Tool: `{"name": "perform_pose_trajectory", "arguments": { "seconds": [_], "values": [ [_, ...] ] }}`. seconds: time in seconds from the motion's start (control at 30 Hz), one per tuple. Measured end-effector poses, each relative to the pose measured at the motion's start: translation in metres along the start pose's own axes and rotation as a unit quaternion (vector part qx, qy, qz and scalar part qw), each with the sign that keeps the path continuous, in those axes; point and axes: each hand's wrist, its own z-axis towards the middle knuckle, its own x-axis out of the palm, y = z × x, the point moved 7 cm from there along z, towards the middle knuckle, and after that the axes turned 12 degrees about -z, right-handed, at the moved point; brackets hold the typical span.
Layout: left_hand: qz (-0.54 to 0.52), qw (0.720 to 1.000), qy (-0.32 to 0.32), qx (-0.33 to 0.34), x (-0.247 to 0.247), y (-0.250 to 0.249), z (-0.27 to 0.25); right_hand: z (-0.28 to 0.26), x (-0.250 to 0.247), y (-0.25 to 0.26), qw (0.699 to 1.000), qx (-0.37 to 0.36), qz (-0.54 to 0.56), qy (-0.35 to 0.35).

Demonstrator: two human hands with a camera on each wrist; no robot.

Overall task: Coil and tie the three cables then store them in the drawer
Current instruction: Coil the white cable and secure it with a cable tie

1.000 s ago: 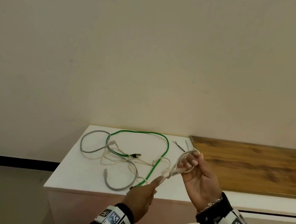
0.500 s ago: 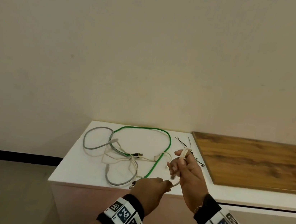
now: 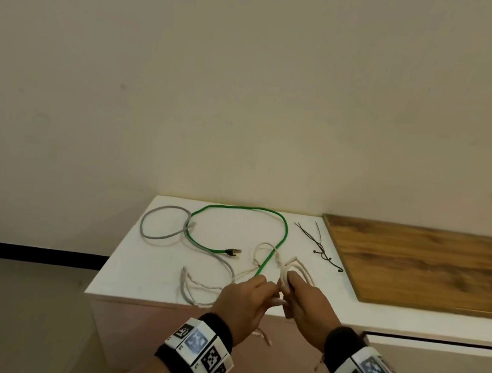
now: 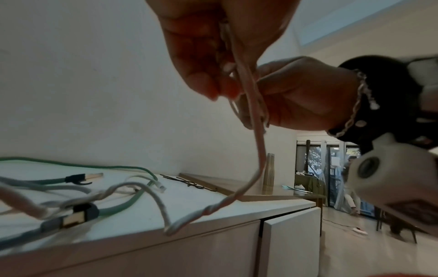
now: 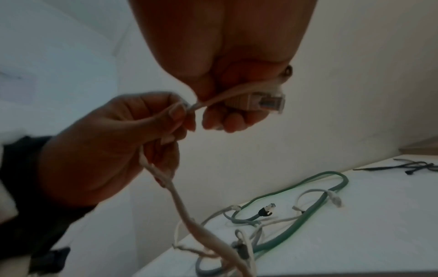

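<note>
A: Beige cable (image 3: 296, 266) first, head view: we see our right hand (image 3: 304, 300) clamped on a small coil of it at the front edge of the white surface (image 3: 146, 267). Our left hand (image 3: 242, 298) pinches the same cable just beside the right.
B: Agreed. Green cable (image 3: 266, 212) and grey cable (image 3: 158, 221) lie loose on the surface; black ties (image 3: 318, 246) sit near the wooden top (image 3: 431, 267).
A: Left wrist view: our left hand (image 4: 213, 52) has fingers curled round the beige cable (image 4: 257, 131), which drops to the surface (image 4: 194, 204).
B: Right wrist view: our right hand (image 5: 225, 75) grips the beige cable's plug (image 5: 263, 102); the left hand (image 5: 113, 146) pinches the strand just beside it. We cannot see the drawer clearly.
</note>
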Motion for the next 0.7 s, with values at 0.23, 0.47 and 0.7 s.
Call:
{"name": "perform_pose_trajectory", "arguments": {
  "seconds": [0.23, 0.47, 0.7],
  "values": [
    [-0.296, 0.933, -0.108, -0.175, -0.017, 0.017, 0.002, 0.000, -0.001, -0.001, 0.989, -0.005, 0.125, 0.083],
    [-0.323, 0.929, -0.083, -0.161, -0.029, 0.023, 0.012, -0.005, -0.003, -0.003, 0.929, 0.031, 0.332, 0.160],
    [-0.398, 0.893, -0.095, -0.189, -0.030, 0.044, 0.000, -0.002, -0.012, -0.005, 0.782, 0.097, 0.596, 0.155]
  ]
}}
